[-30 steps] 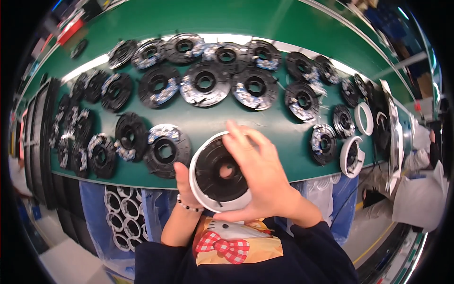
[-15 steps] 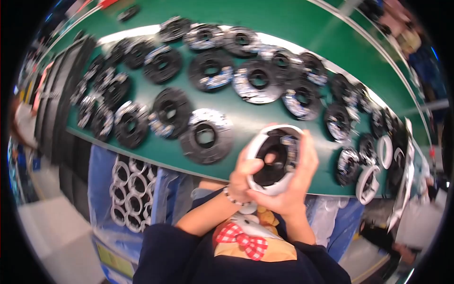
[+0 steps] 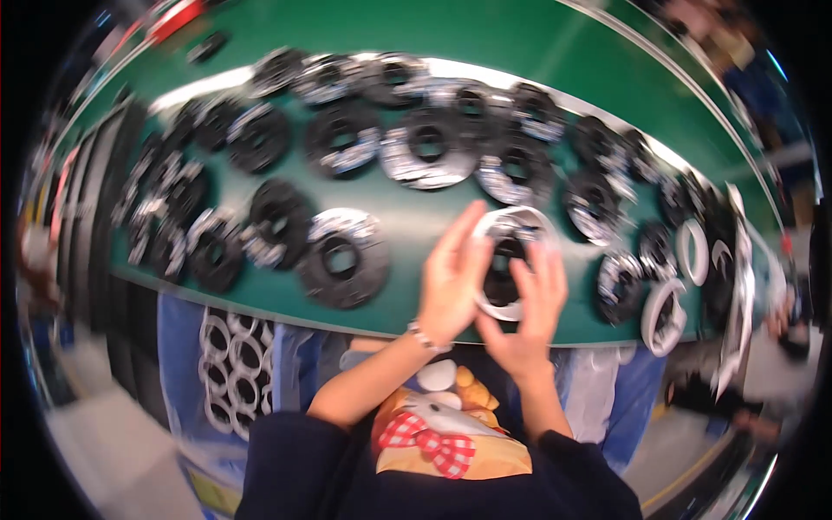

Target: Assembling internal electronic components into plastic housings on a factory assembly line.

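A white ring-shaped housing (image 3: 522,214) with a black round part (image 3: 501,279) inside it is held over the near edge of the table, its opening facing me. My left hand (image 3: 451,282) presses along the housing's left side with fingers stretched upward. My right hand (image 3: 532,316) grips its right side, fingers reaching across the front of the rim and partly hiding the inside. Motion blurs both hands a little. To the left of my left hand, a black disc with a shiny silvery section (image 3: 345,258) lies on the table.
Several similar black discs (image 3: 429,147) lie in curved rows on the green table (image 3: 485,35). White rings (image 3: 665,317) stand at the right end. Black stacked trays (image 3: 104,186) are at the left. Below the table edge, a blue-lined bin (image 3: 182,347) holds several white rings (image 3: 247,386).
My left hand has shifted from gripping the lower left rim to lying along the side, fingers extended. My right fingers have moved across the front. The housing is turned more edge-on; the view shifted.
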Tool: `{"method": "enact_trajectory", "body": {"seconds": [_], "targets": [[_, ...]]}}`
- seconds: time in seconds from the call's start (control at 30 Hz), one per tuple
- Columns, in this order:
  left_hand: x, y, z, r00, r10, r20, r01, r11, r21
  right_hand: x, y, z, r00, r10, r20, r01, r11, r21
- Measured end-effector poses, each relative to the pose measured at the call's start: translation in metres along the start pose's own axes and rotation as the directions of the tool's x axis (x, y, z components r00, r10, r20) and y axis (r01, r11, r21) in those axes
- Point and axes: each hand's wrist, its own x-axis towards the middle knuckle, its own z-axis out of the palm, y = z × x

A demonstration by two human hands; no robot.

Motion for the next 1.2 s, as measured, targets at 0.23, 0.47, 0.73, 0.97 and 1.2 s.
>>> {"method": "enact_trajectory", "body": {"seconds": [0.23,0.47,0.73,0.97,1.2], "targets": [[-0.076,0.059,-0.066,0.784,0.582,0.217,-0.605,0.637,0.478,-0.003,-0.026,-0.006,0.965,-0.179,-0.194,0.151,0.977,-0.153],[-0.124,0.073,-0.283,0.419,0.699,-0.580,-0.054,0.657,0.752,-0.024,-0.061,0.014,0.808,-0.559,0.187,0.510,0.821,0.255],[-0.134,-0.046,-0.513,0.721,0.448,-0.528,0.639,-0.137,0.757,-0.012,-0.088,0.064,0.832,-0.521,0.190,0.485,0.849,0.208],[-0.124,-0.044,-0.517,0.667,0.186,-0.722,0.742,-0.250,0.622,-0.015,-0.084,0.075,0.861,-0.483,0.160,0.443,0.866,0.232],[-0.135,-0.092,-0.600,0.808,0.501,-0.309,0.383,-0.048,0.922,-0.021,-0.089,0.072,0.880,-0.472,0.042,0.447,0.856,0.258]]}}
